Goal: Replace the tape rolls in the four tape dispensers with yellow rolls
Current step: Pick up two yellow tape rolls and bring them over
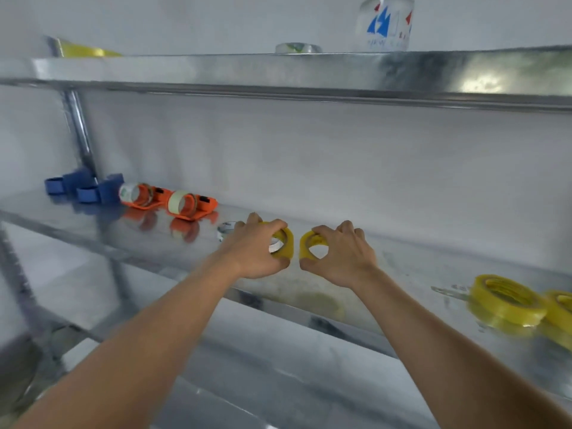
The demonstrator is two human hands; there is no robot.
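Observation:
My left hand (pixel 252 249) grips a yellow tape roll (pixel 288 244) over the middle shelf (pixel 123 243). My right hand (pixel 339 255) grips a second yellow roll (pixel 306 246) right beside it. Two orange dispensers (pixel 192 205) (pixel 144 195) holding pale rolls lie at the shelf's left. Left of them sit two blue dispensers (pixel 99 191) (pixel 66 182) with no roll visible in them. A clear roll (pixel 226 229) lies on the shelf just behind my left hand.
More yellow rolls (pixel 507 300) are stacked at the shelf's right end. The upper shelf (pixel 278 71) carries a yellow object (pixel 83 51), a clear roll (pixel 297 48) and a printed plastic container (pixel 385 24). A lower shelf (pixel 247 366) lies under my forearms.

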